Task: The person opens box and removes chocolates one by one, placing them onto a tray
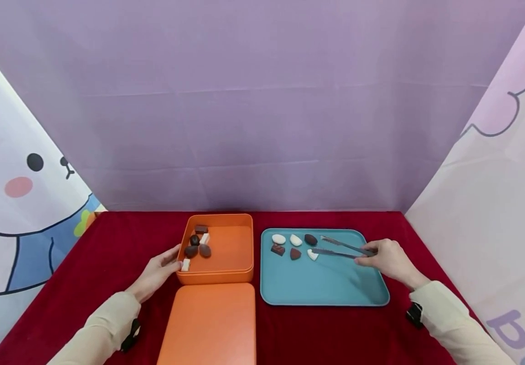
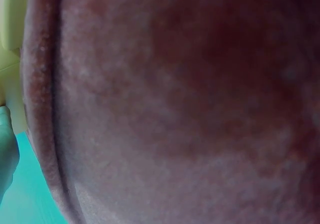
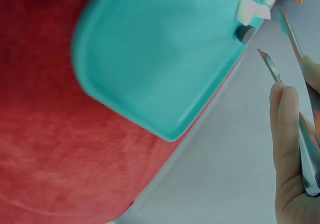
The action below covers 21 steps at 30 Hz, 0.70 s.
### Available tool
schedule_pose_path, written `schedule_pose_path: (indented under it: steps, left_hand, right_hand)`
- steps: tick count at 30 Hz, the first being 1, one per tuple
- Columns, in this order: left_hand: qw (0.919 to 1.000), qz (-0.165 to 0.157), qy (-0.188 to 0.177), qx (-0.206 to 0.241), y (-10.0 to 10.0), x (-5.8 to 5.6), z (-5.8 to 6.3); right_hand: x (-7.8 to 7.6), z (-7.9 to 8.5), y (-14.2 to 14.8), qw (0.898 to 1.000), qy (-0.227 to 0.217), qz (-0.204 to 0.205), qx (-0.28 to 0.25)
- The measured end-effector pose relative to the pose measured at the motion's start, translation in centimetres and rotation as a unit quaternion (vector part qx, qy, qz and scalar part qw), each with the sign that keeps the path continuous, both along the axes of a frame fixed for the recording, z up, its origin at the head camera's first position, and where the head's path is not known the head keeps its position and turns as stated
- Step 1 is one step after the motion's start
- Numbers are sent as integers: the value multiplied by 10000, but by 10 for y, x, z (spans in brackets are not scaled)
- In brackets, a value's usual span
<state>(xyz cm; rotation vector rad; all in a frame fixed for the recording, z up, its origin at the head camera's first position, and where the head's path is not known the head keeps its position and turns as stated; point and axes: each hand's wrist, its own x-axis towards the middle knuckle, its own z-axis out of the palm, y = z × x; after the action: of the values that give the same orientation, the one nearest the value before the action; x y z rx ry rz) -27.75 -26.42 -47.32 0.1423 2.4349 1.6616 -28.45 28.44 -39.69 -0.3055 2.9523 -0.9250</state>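
My right hand (image 1: pixel 390 258) holds metal tongs (image 1: pixel 342 253) over the right part of a blue tray (image 1: pixel 322 291). The tongs' arms stand apart; one tip overlaps a white chocolate (image 1: pixel 312 255) in the head view, and contact cannot be told. Close by on the tray lie a dark oval chocolate (image 1: pixel 310 240), a white one (image 1: pixel 296 240), a white oval (image 1: pixel 278 239), a brown piece (image 1: pixel 295 253) and a striped dark square (image 1: pixel 278 249). My left hand (image 1: pixel 159 268) grips the left wall of an orange box (image 1: pixel 230 278), its thumb by the rim.
Inside the box, several dark chocolates (image 1: pixel 205 250) and white pieces (image 1: pixel 186 264) lie toward the left. An orange lid (image 1: pixel 212 324) lies in front of the box. Red cloth (image 1: pixel 317 334) covers the table, with a purple curtain (image 1: pixel 253 126) behind. Skin fills most of the left wrist view.
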Motion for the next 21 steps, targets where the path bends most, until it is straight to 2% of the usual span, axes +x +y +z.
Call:
schedule_pose_path:
  steps: [6, 11, 21]
  left_hand:
    - [10000, -24, -45, 67, -1, 0, 0]
    - [10000, 21, -82, 46, -1, 0, 0]
    - [9999, 79, -102, 39, 0, 1, -1]
  right_hand:
    - [-8, 7, -15, 9996, 249, 60, -131]
    - [-15, 11, -42, 9988, 344, 124, -316]
    - [-24, 24, -105, 9967, 140, 439, -672]
